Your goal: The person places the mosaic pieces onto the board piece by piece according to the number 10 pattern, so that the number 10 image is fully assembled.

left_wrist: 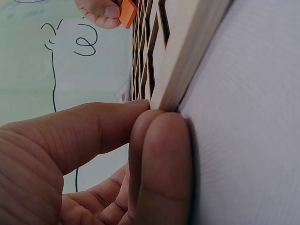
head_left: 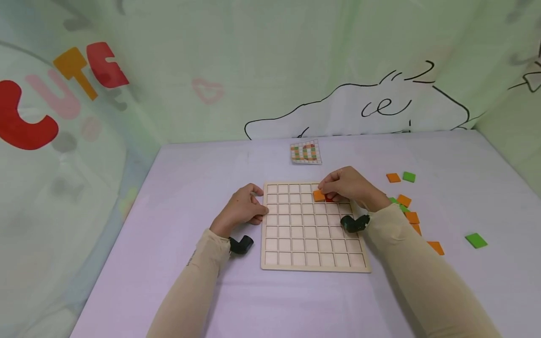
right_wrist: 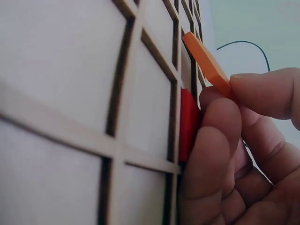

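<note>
A wooden grid board (head_left: 296,232) lies flat on the table, framed and divided into square cells. At its left edge my left hand (head_left: 243,209) holds the frame; the left wrist view shows thumb and fingers (left_wrist: 164,154) against the rim. Over the upper right cells, my right hand (head_left: 348,185) pinches an orange square tile (right_wrist: 208,65) between thumb and fingers. The tile is tilted, with one edge at the grid. Beside it a red tile (right_wrist: 189,124) sits in a cell, partly covered by the right fingers in the head view.
A small pattern card (head_left: 306,152) with coloured squares lies behind the board. Several loose orange and green tiles, among them an orange tile (head_left: 393,178) and a green tile (head_left: 476,240), are scattered to the right. A printed curtain (head_left: 270,61) hangs behind the table.
</note>
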Available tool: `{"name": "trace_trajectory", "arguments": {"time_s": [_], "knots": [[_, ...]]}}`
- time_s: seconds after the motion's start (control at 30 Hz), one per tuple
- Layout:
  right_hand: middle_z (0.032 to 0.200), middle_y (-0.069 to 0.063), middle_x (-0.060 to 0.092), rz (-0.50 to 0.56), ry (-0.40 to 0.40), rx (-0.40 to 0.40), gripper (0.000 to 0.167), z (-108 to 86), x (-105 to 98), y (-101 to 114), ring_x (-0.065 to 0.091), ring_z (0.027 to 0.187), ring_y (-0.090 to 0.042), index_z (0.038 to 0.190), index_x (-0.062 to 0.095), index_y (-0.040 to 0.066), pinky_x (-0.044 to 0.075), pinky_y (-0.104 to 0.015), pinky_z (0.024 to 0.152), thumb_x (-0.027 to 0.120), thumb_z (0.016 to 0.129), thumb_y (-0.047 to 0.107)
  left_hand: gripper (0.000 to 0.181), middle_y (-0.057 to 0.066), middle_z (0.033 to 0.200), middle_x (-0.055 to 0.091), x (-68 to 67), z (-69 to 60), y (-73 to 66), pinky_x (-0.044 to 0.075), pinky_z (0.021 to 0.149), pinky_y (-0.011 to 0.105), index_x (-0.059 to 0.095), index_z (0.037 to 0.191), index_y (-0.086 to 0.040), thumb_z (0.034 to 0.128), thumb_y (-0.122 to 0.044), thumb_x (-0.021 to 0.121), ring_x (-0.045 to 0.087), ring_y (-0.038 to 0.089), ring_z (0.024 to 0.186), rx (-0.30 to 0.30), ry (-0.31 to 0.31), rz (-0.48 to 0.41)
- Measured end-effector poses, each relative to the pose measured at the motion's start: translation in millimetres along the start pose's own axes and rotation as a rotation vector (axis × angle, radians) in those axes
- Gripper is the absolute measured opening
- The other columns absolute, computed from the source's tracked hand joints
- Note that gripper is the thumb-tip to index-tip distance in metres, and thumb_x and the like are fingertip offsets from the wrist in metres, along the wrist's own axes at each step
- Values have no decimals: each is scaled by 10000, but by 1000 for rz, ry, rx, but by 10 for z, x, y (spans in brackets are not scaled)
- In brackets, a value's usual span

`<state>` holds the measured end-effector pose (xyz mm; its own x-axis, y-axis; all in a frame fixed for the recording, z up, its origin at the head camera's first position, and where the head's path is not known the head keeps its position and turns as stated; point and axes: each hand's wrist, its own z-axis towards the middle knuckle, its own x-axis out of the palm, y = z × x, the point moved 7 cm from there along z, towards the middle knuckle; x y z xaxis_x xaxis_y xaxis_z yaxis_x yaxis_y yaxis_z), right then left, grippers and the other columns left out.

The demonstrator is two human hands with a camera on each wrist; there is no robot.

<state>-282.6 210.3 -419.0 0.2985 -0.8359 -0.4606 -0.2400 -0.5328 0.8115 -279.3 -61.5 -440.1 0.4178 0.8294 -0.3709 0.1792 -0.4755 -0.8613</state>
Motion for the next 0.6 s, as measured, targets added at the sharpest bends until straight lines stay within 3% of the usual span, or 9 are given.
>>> {"name": "trace_trajectory", "arguments": {"time_s": [0.6], "knots": [[961,-55,747,-18,-24,-12,243,-14,35,11,609,828,-176,1116,739,-27,566,-233,696,719,971,168,460,96,882,580,-5,-4,5,624,580,276,547,1295,-19,888,26,756,663,169,647,4,-1,5]]}}
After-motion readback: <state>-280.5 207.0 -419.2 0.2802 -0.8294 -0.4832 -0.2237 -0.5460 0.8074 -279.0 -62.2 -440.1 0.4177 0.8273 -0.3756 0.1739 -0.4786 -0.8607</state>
